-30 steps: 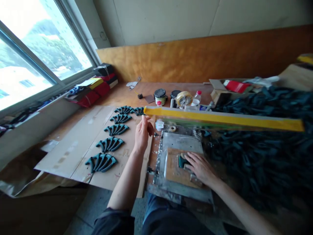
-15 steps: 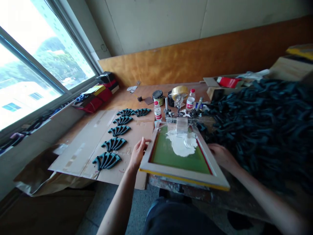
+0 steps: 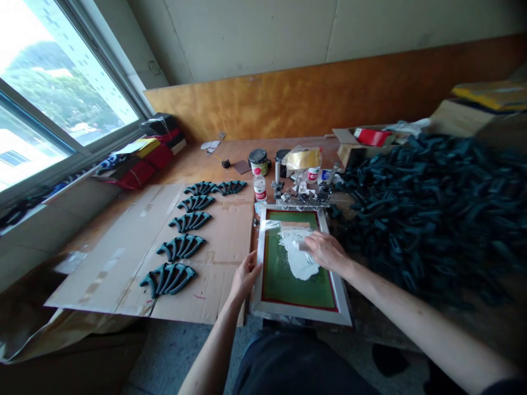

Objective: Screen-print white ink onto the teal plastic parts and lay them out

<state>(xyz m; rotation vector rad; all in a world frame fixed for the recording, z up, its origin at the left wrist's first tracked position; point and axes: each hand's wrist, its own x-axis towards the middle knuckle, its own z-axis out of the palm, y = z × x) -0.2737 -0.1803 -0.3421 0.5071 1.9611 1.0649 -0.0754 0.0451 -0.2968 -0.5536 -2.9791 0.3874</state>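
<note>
A screen printing frame (image 3: 343,302) with a green mesh lies flat in front of me, hinged to a metal clamp (image 3: 302,203) at its back. White ink (image 3: 303,269) is spread in a thick patch over the mesh. My right hand (image 3: 329,252) is closed on a pale squeegee (image 3: 302,244) standing in the ink; its fingers partly cover it. At the frame's left edge, my left hand (image 3: 246,277) has its fingers closed against the side bar. Dark curved parts (image 3: 168,278) lie fanned in several groups on cardboard (image 3: 111,282) to the left.
A large heap of dark parts (image 3: 420,214) fills the table's right side. Behind the frame stand a red-capped bottle (image 3: 259,187), a lidded can (image 3: 258,161) and a roll of tape (image 3: 303,159). Boxes (image 3: 140,167) line the windowsill side.
The frame has come down from a tilt to lying flat. My right hand has moved from the frame's right edge onto the squeegee. My left hand stays by the left edge.
</note>
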